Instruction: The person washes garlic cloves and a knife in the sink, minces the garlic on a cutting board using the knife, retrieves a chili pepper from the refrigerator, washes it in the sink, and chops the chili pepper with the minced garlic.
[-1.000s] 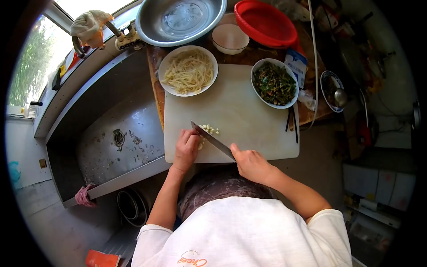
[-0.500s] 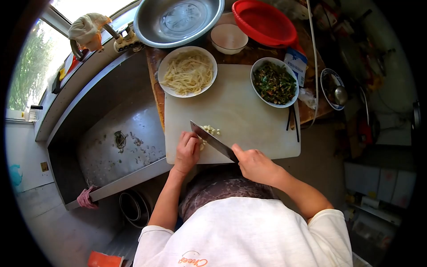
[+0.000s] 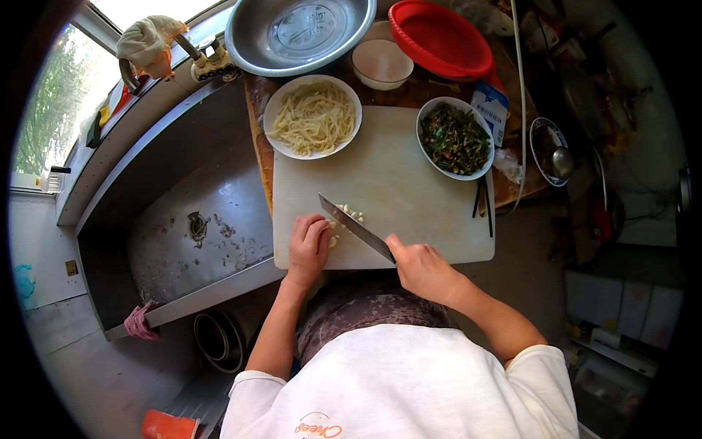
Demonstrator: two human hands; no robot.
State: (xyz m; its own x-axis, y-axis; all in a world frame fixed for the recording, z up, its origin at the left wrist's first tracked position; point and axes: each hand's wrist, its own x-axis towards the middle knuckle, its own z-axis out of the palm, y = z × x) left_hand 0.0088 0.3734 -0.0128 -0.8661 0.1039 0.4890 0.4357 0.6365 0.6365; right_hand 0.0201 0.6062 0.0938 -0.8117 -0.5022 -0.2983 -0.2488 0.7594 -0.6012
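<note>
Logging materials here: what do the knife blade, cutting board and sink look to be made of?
Knife blade: metal, probably steel; thin, grey, with a dull sheen.
Cutting board: likely plastic, smooth and off-white, with no wood grain showing.
Sink: apparently stainless steel; grey, with bright reflections on its floor.

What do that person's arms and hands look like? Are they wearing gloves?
No gloves: the left hand and right hand are both bare, with no ring, watch or bracelet that I can see. The forearms are bare too. Higher up come the plain, wide short sleeves of a white T-shirt with orange lettering on it.
</note>
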